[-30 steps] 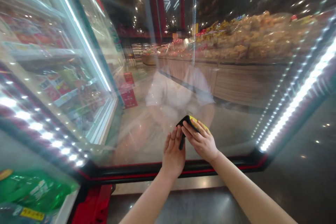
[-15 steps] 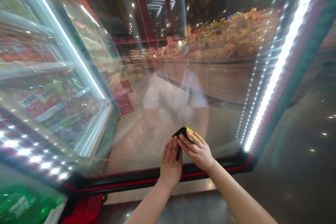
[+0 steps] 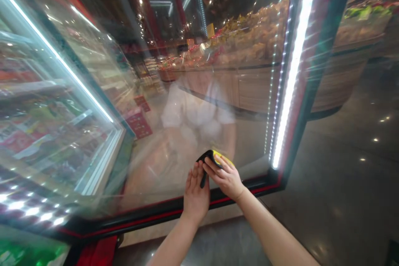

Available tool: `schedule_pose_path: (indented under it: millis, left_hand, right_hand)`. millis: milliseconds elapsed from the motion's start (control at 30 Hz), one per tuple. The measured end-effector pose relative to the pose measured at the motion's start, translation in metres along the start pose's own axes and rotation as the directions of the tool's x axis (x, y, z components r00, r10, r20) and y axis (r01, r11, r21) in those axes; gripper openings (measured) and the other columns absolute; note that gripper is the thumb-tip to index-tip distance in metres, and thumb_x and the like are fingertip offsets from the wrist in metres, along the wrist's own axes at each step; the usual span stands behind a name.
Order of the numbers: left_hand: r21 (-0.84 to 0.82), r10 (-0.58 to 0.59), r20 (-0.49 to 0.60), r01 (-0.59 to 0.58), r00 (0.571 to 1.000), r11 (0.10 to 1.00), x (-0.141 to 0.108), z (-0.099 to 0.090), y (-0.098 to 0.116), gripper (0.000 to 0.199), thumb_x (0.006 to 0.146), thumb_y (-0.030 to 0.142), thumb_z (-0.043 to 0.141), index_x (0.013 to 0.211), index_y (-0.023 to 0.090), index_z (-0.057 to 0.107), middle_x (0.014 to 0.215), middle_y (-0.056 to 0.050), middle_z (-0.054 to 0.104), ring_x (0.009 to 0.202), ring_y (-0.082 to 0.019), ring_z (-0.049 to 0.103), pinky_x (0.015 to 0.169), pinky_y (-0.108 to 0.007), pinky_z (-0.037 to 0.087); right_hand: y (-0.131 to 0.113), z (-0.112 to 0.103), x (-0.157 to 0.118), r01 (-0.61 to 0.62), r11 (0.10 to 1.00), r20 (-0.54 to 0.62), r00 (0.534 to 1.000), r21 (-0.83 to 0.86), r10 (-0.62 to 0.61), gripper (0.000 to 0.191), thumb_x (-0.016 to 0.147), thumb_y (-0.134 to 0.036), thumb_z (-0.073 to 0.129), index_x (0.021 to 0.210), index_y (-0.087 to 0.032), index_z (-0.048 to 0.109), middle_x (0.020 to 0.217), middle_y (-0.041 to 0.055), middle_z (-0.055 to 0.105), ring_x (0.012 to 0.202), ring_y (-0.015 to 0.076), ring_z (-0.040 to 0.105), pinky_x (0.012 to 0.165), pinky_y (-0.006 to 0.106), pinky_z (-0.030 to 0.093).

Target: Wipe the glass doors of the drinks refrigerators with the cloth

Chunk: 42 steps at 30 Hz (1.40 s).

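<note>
A black and yellow tool (image 3: 210, 156) with a dark handle-like strip rests against the large glass pane (image 3: 149, 174), just above its black lower frame. My right hand (image 3: 227, 178) is wrapped over the tool's yellow side, fingers pointing up and left. Close beside it, my left hand (image 3: 197, 197) has its fingers stretched upward against the tool's dark edge, palm towards the glass. What exactly the tool is cannot be made out. A reflection of a person in a white top shows faintly in the glass.
A bright light strip (image 3: 294, 70) runs down the pane's right side. On the left are lit shelves of packaged goods (image 3: 28, 133). Beyond the glass, a wooden display stand (image 3: 258, 87) carries heaped goods. A red cloth (image 3: 98, 251) lies at the bottom left.
The view has turned right, so the pane and light strip appear further left and more floor and another stand show at the right. Both hands keep the same hold on the tool.
</note>
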<state>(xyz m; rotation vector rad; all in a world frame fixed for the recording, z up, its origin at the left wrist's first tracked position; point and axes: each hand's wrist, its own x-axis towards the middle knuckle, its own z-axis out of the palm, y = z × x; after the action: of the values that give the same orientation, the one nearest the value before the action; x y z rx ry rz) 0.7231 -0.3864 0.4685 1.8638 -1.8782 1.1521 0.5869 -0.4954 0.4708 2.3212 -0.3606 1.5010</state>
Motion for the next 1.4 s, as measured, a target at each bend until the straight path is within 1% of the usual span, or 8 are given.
schedule_pose_path:
  millis: [233, 367, 567, 733, 867, 1000, 1133, 1400]
  left_hand:
    - [-0.064, 0.054, 0.011, -0.053, 0.998, 0.997, 0.075, -0.017, 0.028, 0.062, 0.092, 0.014, 0.048, 0.153, 0.012, 0.037, 0.161, -0.011, 0.035, 0.153, -0.020, 0.023, 0.127, -0.041, 0.020]
    - [-0.089, -0.014, 0.019, 0.015, 1.000, 0.996, 0.062, -0.020, 0.008, 0.064, 0.091, 0.011, 0.047, 0.154, 0.014, 0.035, 0.161, -0.012, 0.033, 0.153, -0.023, 0.024, 0.126, -0.047, 0.022]
    - [-0.122, 0.085, 0.110, -0.071, 0.990, 0.990, 0.027, 0.017, 0.033, 0.064, 0.087, 0.008, 0.047, 0.151, 0.012, 0.041, 0.160, -0.013, 0.036, 0.151, -0.024, 0.030, 0.123, -0.043, 0.032]
    - [-0.183, 0.168, 0.080, -0.152, 0.983, 0.971, 0.081, 0.017, 0.070, 0.061, 0.092, 0.011, 0.045, 0.152, 0.012, 0.038, 0.161, -0.010, 0.035, 0.153, -0.018, 0.023, 0.126, -0.038, 0.025]
    - [-0.187, 0.094, -0.033, -0.099, 0.995, 0.977, 0.109, 0.002, 0.057, 0.062, 0.094, 0.012, 0.045, 0.155, 0.015, 0.032, 0.162, -0.010, 0.033, 0.154, -0.018, 0.021, 0.127, -0.041, 0.020]
    - [-0.185, 0.099, -0.012, -0.100, 0.995, 0.978, 0.074, 0.016, 0.049, 0.060, 0.092, 0.012, 0.048, 0.151, 0.014, 0.040, 0.161, -0.012, 0.036, 0.153, -0.021, 0.024, 0.125, -0.042, 0.025]
    - [-0.195, 0.181, 0.058, -0.167, 0.982, 0.966, 0.043, 0.042, 0.083, 0.059, 0.090, 0.012, 0.049, 0.149, 0.013, 0.045, 0.161, -0.010, 0.036, 0.152, -0.021, 0.026, 0.123, -0.040, 0.033]
    - [-0.273, 0.194, 0.067, -0.169, 0.979, 0.947, 0.091, 0.039, 0.129, 0.063, 0.093, 0.014, 0.044, 0.155, 0.015, 0.032, 0.166, -0.006, 0.023, 0.155, -0.017, 0.017, 0.124, -0.040, 0.030]
  right_hand:
    - [0.041, -0.025, 0.025, -0.260, 0.965, -0.115, 0.960, -0.025, 0.256, 0.051, 0.100, -0.012, 0.042, 0.148, -0.028, 0.048, 0.149, 0.0036, 0.055, 0.149, 0.0240, 0.033, 0.121, 0.050, 0.036]
    - [0.011, 0.007, 0.033, -0.319, 0.948, -0.146, 0.937, 0.016, 0.318, 0.050, 0.099, -0.017, 0.046, 0.148, -0.029, 0.049, 0.152, 0.0039, 0.051, 0.149, 0.0260, 0.034, 0.120, 0.050, 0.039]
    - [0.023, 0.006, -0.036, -0.233, 0.972, -0.027, 0.972, -0.035, 0.232, 0.051, 0.097, -0.008, 0.041, 0.143, -0.026, 0.056, 0.145, 0.0041, 0.059, 0.147, 0.0230, 0.037, 0.117, 0.046, 0.043]
    - [0.068, -0.025, -0.026, -0.381, 0.925, -0.134, 0.917, -0.010, 0.376, 0.060, 0.099, -0.008, 0.039, 0.155, -0.028, 0.036, 0.154, 0.0060, 0.049, 0.152, 0.0274, 0.025, 0.118, 0.057, 0.039]
    - [0.067, -0.013, 0.010, -0.432, 0.901, -0.218, 0.878, 0.025, 0.427, 0.062, 0.100, -0.012, 0.042, 0.159, -0.027, 0.027, 0.161, 0.0083, 0.036, 0.150, 0.0277, 0.031, 0.118, 0.053, 0.040]
    - [0.051, 0.002, -0.021, -0.318, 0.947, -0.105, 0.944, -0.037, 0.313, 0.061, 0.097, -0.011, 0.045, 0.155, -0.028, 0.037, 0.155, 0.0072, 0.046, 0.142, 0.0255, 0.045, 0.117, 0.048, 0.044]
    - [0.061, -0.013, -0.080, -0.294, 0.952, -0.016, 0.956, -0.088, 0.294, 0.062, 0.095, -0.005, 0.042, 0.152, -0.028, 0.042, 0.147, 0.0060, 0.056, 0.136, 0.0237, 0.053, 0.112, 0.046, 0.048]
    - [0.082, -0.019, -0.088, -0.577, 0.814, -0.125, 0.814, -0.069, 0.567, 0.064, 0.098, -0.015, 0.044, 0.159, -0.026, 0.027, 0.160, 0.0138, 0.037, 0.137, 0.0252, 0.052, 0.104, 0.041, 0.051]
